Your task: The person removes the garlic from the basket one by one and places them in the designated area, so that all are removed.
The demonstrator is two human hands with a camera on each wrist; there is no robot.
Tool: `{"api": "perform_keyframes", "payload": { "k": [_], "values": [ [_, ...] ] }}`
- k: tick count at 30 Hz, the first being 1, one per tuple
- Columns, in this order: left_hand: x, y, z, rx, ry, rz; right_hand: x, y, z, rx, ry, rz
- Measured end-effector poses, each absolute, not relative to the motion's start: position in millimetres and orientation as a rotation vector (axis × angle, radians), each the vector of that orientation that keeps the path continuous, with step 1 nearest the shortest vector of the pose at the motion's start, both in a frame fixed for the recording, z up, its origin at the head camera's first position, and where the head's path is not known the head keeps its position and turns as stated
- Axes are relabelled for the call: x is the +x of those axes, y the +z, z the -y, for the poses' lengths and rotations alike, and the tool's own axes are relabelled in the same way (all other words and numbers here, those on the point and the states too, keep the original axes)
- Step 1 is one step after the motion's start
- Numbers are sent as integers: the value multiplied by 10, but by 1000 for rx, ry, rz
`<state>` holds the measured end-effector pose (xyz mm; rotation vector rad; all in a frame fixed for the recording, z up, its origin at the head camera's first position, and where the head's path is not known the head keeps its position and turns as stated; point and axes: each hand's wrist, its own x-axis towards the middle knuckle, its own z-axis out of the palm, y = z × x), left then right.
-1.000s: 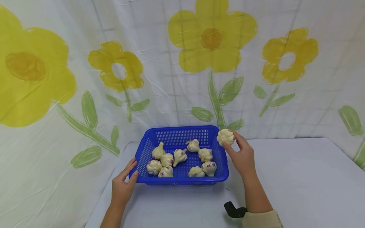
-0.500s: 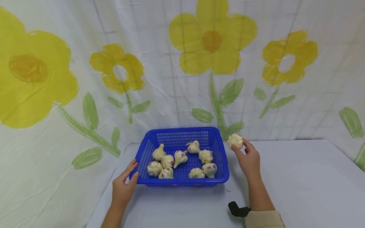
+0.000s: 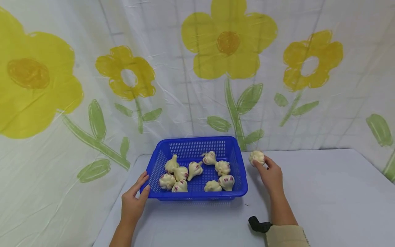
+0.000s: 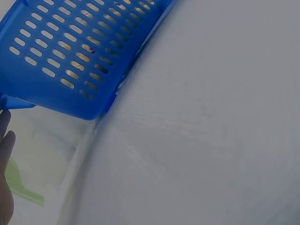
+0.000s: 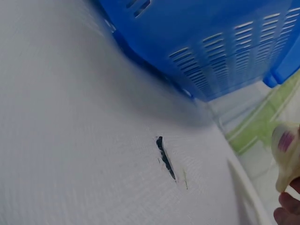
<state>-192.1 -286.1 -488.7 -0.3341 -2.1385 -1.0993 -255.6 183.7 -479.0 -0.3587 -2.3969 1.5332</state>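
Note:
A blue plastic basket with slotted walls stands on the table, with several white, purple-streaked garlic bulbs lying inside it. My left hand rests at the basket's left front corner, fingers fairly straight along the rim and thumb on the near side. To the right of the basket, my right hand pinches one garlic bulb between thumb and fingers. In the right wrist view that garlic bulb shows its purple mark and stem end, with fingertips against it.
The white-covered table extends to the right. Behind stands a white curtain with painted yellow flowers. A small dark scrap lies on the table near the basket. A black curved piece sits at my right wrist.
My right hand has carried the garlic bulb from over the basket's right rim outward to the right and lower, beside the basket. The left hand stays at the rim.

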Motion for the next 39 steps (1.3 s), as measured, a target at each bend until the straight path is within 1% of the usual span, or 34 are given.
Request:
{"api": "perform_keyframes", "payload": {
  "k": [9, 15, 23, 39],
  "values": [
    [-1898, -4907, 2850, -333, -1116, 2115, -2602, -4920, -1881, -354, 1531, 2546],
    [-1931, -4906, 2829, -376, -1090, 2098, -2606, -5011, -1913, -328, 1497, 2579],
    [-1963, -4904, 2814, -346, -1091, 2097, -2645, -5066, -1894, -289, 1482, 2579],
    [-1932, -4893, 2850, -348, -1093, 2127, -2645, -5027, -1845, -252, 1469, 2617]
  ]
}}
